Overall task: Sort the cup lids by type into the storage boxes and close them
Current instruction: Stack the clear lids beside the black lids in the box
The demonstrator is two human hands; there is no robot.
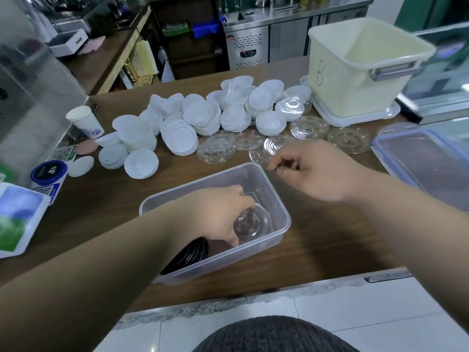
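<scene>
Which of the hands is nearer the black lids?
Left. The left hand, holding clear lids, is inside the clear box, just beside the black lids; the right hand is beyond its far corner.

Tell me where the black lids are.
Head view: the black lids lie at the near-left end of the clear storage box, beside the left hand.

Your left hand point(215, 212) and right hand point(312, 174) are bare, and so are both forearms point(101, 262) as far as they show. Below them lies your dark grey knitted clothing point(274, 336), finely ribbed.
</scene>
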